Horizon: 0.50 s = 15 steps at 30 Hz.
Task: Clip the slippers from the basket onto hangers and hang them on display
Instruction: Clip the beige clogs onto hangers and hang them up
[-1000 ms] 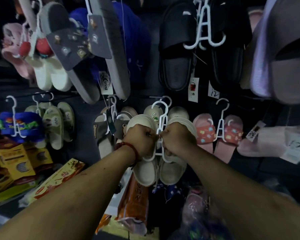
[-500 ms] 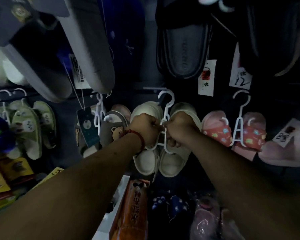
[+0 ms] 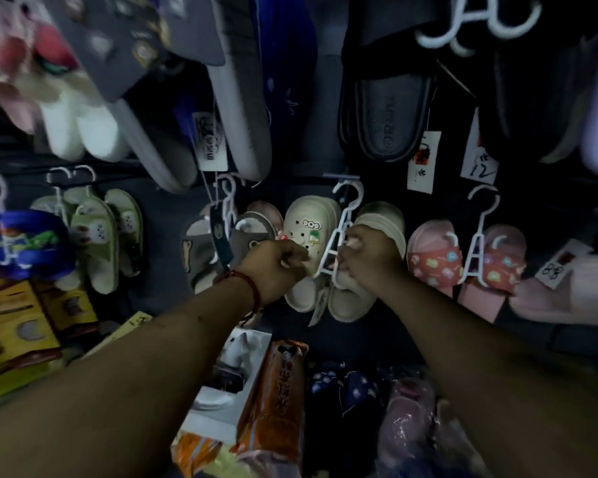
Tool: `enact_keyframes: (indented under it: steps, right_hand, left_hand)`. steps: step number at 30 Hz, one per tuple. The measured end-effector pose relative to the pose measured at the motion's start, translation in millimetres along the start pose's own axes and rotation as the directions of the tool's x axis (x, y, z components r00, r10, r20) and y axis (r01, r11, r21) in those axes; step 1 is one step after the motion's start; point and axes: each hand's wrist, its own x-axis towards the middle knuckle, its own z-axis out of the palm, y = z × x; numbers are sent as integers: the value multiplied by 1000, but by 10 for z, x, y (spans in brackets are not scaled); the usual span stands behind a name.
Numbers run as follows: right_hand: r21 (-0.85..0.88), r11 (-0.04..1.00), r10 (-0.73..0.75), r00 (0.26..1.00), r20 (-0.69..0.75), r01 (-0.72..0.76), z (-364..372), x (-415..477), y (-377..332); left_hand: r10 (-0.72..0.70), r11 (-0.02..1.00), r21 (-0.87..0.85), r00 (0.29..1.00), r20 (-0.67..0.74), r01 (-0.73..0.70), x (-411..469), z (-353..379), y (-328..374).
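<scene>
Two cream slippers [image 3: 302,257] hang mid-rack on a white hanger [image 3: 339,241]; the right hand [image 3: 366,262] pinches its frame, the left hand [image 3: 273,267] curls empty alongside. Level the pair before releasing.

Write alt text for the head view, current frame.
Two bare hands work a white hanger carrying a pair of cream clogs: the right hand grips it, the left hand sits beside the left clog. Rows of hung slippers surround them.
</scene>
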Motion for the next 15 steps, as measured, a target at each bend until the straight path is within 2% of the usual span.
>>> enact_keyframes:
  steps: [3, 5, 10, 15]
  right_hand:
    - [-110, 992, -56, 998, 42, 60, -78, -413, -154]
    - [-124, 987, -86, 992, 96, 98, -77, -715, -262]
    - [-150, 972, -143, 963, 227, 180, 91, -1464, -656]
    - [-75, 939, -291, 893, 343, 335, 535, -2210, -1175]
  left_hand:
    - [-18, 978, 207, 999, -41, 26, -441, -147, 55]
    - [-41, 955, 288, 995, -86, 64, -764, -266, 81]
    - [-101, 927, 344, 982, -160, 151, -1682, -659, 152]
    - [-207, 869, 394, 943, -261, 300, -2739, -1144, 83]
